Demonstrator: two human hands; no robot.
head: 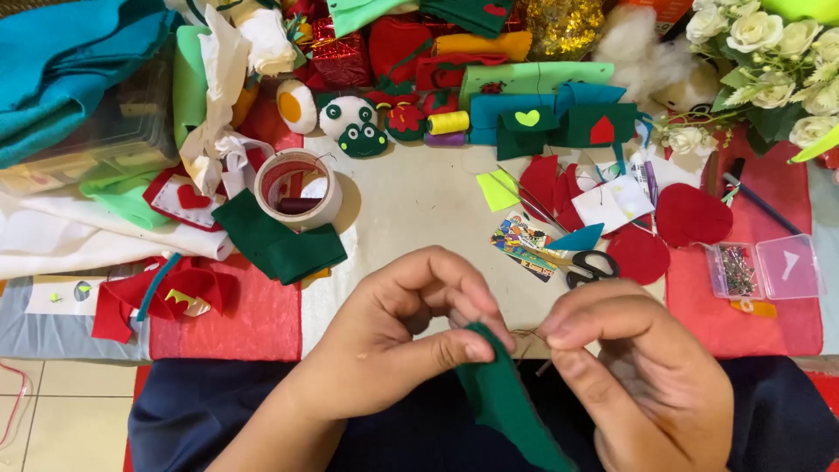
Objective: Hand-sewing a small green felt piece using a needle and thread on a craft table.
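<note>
My left hand (411, 336) pinches the top edge of a dark green felt piece (511, 406) between thumb and forefinger. That felt hangs down toward my lap. My right hand (642, 371) is closed just to the right of the felt, fingertips pinched on a thin thread (524, 333) that runs to the felt's edge; a needle is too small to make out. Both hands hover over the near edge of the table (419, 210).
Black-handled scissors (591, 267) lie just beyond my right hand. A clear pin box (765, 269) sits at the right, a tape roll (299, 186) at the left. Felt scraps, red hearts, thread spools (447, 122) and white flowers (769, 52) crowd the back.
</note>
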